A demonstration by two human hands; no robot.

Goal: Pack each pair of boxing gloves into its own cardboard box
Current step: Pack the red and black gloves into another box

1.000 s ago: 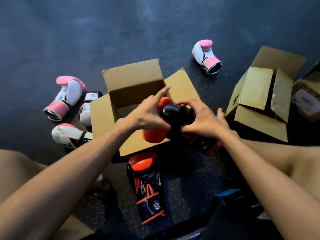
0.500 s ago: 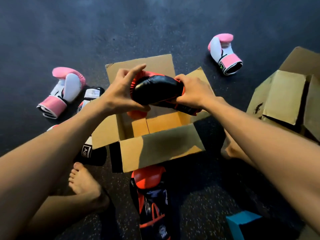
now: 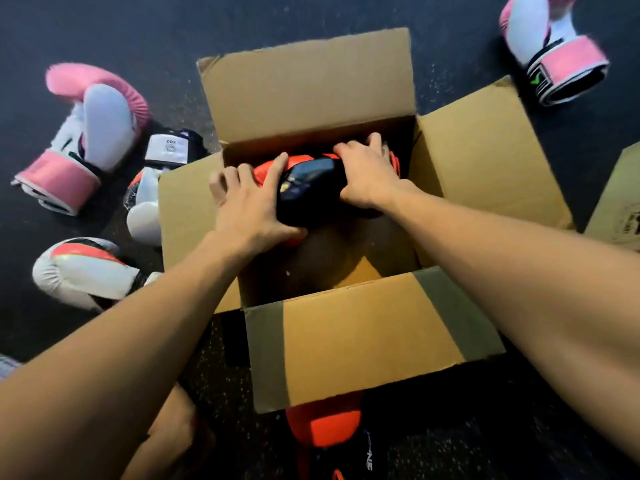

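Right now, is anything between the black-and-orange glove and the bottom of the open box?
Nothing visible. The black-and-orange glove, held by the left hand and right hand, is inside the cardboard box opening. Its flaps are folded clear of the opening, and the box floor beneath the glove shows bare, shadowed cardboard.

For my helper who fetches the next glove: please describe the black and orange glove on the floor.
Find the central open cardboard box on the dark floor. The glove lies partly under its nearest flap. Unlike the white glove and pink glove at left, it is black with an orange tip.
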